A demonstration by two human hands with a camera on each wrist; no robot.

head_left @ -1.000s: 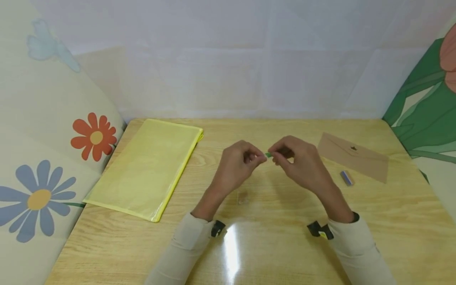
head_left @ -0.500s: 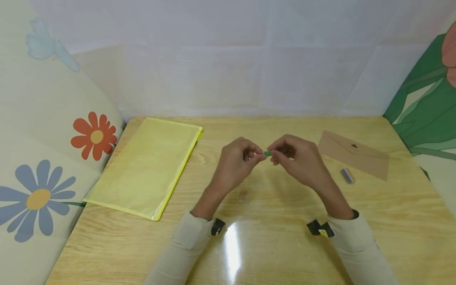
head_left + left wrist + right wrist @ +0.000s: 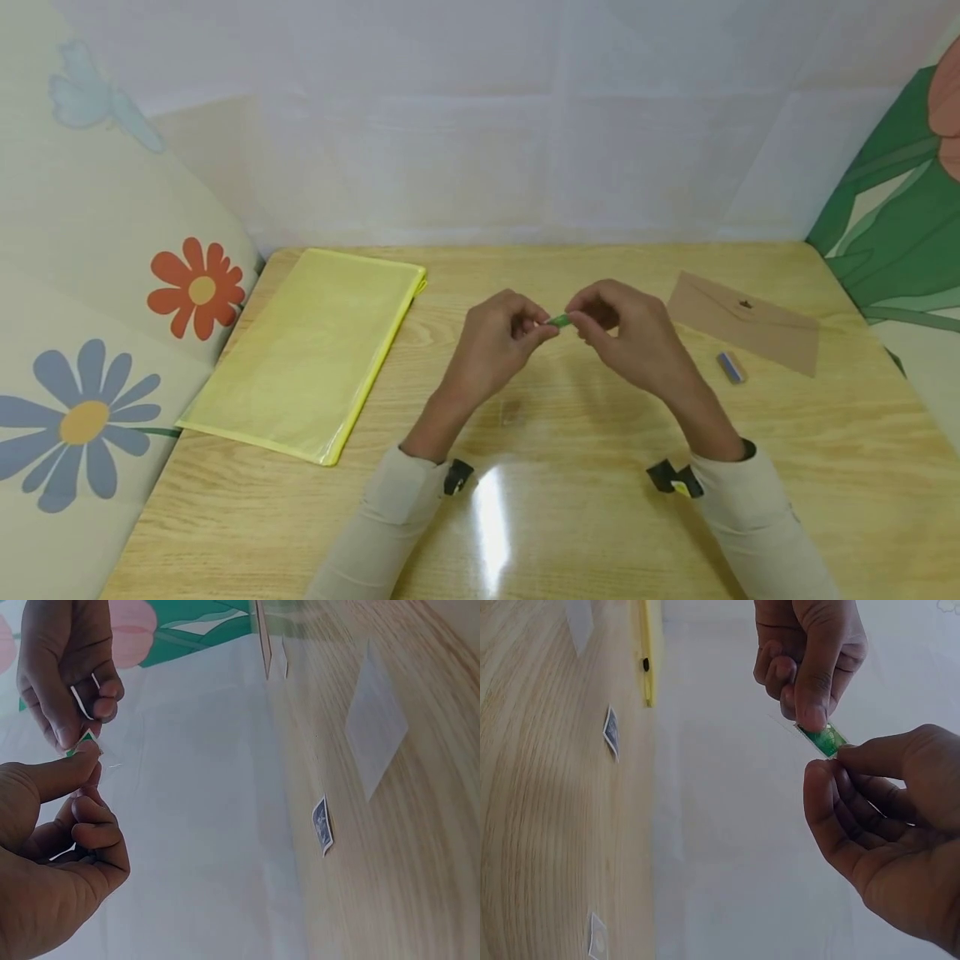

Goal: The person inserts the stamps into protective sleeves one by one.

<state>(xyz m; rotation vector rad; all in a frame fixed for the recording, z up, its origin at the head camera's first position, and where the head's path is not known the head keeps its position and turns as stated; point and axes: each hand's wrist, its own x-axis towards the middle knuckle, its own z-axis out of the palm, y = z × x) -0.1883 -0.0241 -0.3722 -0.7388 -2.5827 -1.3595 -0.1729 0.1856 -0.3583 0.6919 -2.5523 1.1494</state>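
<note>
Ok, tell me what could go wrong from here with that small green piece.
The green piece is small and only pinched between the left hand and right hand, so it might slip and drop onto the table.

It looks thin in the right wrist view, and the hands hold it from opposite sides, so an uneven tug could crease or tear it.

long beige sleeves (image 3: 367,533), wide cuffs (image 3: 417,482), black wrist pieces (image 3: 457,477), yellow mark (image 3: 681,489) on the right
</note>
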